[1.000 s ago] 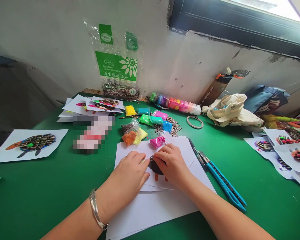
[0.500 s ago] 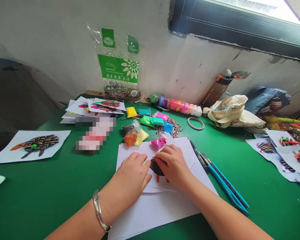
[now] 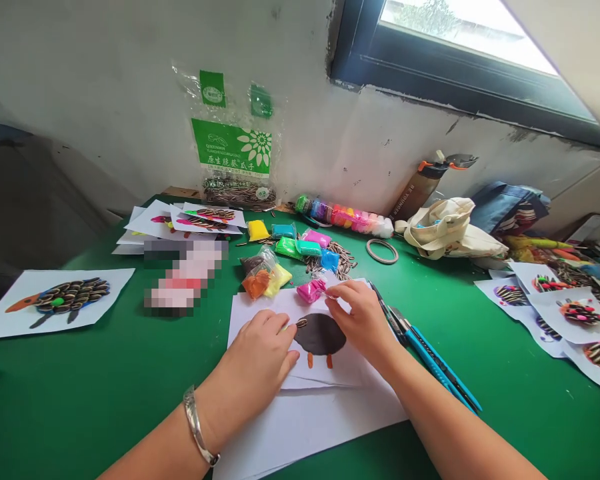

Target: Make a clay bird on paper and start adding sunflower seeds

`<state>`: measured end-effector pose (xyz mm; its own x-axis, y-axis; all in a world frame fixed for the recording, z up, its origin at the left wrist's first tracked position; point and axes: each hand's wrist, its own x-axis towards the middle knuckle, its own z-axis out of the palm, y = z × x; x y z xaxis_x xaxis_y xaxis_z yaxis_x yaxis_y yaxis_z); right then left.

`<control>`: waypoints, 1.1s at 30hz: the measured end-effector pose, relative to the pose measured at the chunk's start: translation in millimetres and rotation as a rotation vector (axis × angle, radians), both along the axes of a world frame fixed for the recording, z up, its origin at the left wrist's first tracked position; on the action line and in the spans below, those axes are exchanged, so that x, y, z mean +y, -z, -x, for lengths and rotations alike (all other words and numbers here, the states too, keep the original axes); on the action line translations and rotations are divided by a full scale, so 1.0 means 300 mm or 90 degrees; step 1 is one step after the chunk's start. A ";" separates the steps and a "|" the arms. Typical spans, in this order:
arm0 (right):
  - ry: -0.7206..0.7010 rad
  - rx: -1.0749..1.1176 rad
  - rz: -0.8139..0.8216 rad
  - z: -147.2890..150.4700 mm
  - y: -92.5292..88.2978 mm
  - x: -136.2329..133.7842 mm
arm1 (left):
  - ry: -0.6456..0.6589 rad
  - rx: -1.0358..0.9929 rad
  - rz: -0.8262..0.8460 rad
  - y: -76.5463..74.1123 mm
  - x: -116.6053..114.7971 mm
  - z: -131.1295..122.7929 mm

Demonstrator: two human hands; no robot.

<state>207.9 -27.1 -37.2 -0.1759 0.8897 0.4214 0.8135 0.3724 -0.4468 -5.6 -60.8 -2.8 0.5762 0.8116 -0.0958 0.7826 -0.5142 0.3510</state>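
A flat dark clay oval point(image 3: 322, 335) lies on a white sheet point(image 3: 325, 379), with two short orange clay legs below it. One striped sunflower seed point(image 3: 301, 323) sits at the oval's upper left edge. My left hand point(image 3: 255, 357) lies on the sheet beside that edge, fingers loosely bent and holding nothing visible. At the oval's upper right hovers my right hand point(image 3: 363, 317), thumb and forefinger a little apart with nothing seen between them. Its fingertips are close to a pink clay packet point(image 3: 311, 291). Behind lies a heap of sunflower seeds point(image 3: 347, 257).
Blue utility knives point(image 3: 443, 363) lie right of the paper. Further back are clay packets point(image 3: 259, 231), a tape ring point(image 3: 382, 251), a seed bag point(image 3: 233, 157) and a bottle point(image 3: 417, 190). Finished seed pictures point(image 3: 73, 300) lie at both sides.
My right hand has drawn back from the clay oval, up and to the right, uncovering the oval and the seed on it. My left hand stays nearly in place. The view has shifted slightly.
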 end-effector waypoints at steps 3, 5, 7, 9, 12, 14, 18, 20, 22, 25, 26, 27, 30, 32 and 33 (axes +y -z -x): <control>0.023 -0.086 0.017 -0.006 -0.018 0.033 | 0.003 -0.020 0.002 0.001 0.001 0.007; 0.019 -0.149 0.027 0.018 -0.022 0.059 | 0.003 -0.030 -0.002 0.003 -0.001 0.011; -0.005 -0.174 0.046 0.061 -0.018 0.088 | 0.003 -0.035 -0.001 0.006 -0.002 0.013; -0.026 -0.171 0.058 0.112 -0.010 0.117 | 0.002 -0.037 0.002 0.009 -0.002 0.014; -0.035 -0.150 0.061 0.162 -0.005 0.158 | -0.001 -0.040 0.003 0.010 -0.002 0.014; -0.025 -0.131 0.059 0.153 -0.010 0.181 | -0.004 -0.041 0.005 0.008 -0.002 0.013; 0.064 -0.109 0.069 0.025 -0.023 0.217 | -0.008 -0.024 0.015 0.002 -0.004 0.010; 0.117 -0.118 0.096 -0.047 -0.019 0.230 | -0.008 -0.019 0.018 0.002 -0.004 0.009; 0.141 -0.137 0.122 -0.092 -0.006 0.241 | -0.009 -0.019 0.020 0.004 -0.004 0.009; 0.151 -0.159 0.144 -0.098 0.019 0.259 | -0.010 -0.029 0.019 0.008 -0.003 0.011; 0.151 -0.164 0.148 -0.090 0.027 0.266 | -0.010 -0.033 0.018 0.010 -0.003 0.012; 0.150 -0.168 0.151 -0.081 0.032 0.273 | -0.010 -0.038 0.018 0.012 -0.003 0.012; 0.145 -0.178 0.155 -0.062 0.035 0.286 | -0.012 -0.049 0.019 0.015 -0.005 0.014; 0.144 -0.180 0.150 -0.061 0.024 0.276 | -0.015 -0.052 0.020 0.016 -0.006 0.015; 0.142 -0.179 0.146 -0.062 0.014 0.263 | -0.016 -0.053 0.020 0.016 -0.007 0.015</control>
